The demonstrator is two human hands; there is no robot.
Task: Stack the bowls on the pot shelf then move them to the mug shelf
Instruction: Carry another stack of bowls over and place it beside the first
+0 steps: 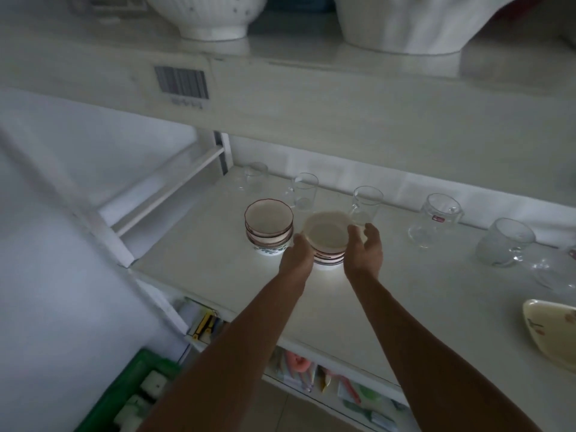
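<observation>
Two stacks of bowls stand side by side on the white mug shelf (218,275). The left stack (269,226) has a dark-rimmed bowl on top and a leaf-patterned bowl at its base. The right stack (327,238) has a cream bowl on top and striped bowls below. My left hand (296,254) touches the right stack's left side. My right hand (364,247) is at its right side with fingers spread and curled. Both hands flank this stack; whether it rests on the shelf I cannot tell.
Several glass mugs (366,204) line the back of the shelf, one just behind the right stack. A cream plate (551,332) lies at the right front edge. White pots (212,17) sit on the shelf above. A green crate (124,397) stands on the floor at the left.
</observation>
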